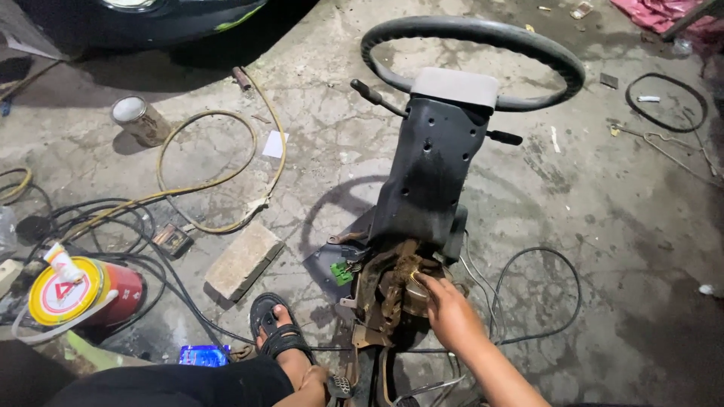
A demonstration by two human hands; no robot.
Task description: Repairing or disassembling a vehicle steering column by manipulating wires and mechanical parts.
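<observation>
The right hand rests on the rusty base of a steering column lying on the concrete floor, fingers curled against the metal, whether gripping I cannot tell. Left hand is out of view. A sandalled foot sits beside it; the steering wheel lies farthest

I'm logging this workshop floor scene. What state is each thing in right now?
Steering column: off any vehicle, propped on the concrete floor, wheel end up.
Steering wheel: attached at the column's top.
Rusty lower assembly: exposed, touched by the right hand.
Left hand: not in view.
Yellow hose: loosely coiled on the floor.
Metal can: lying tilted.
Brick: flat on the floor.
</observation>
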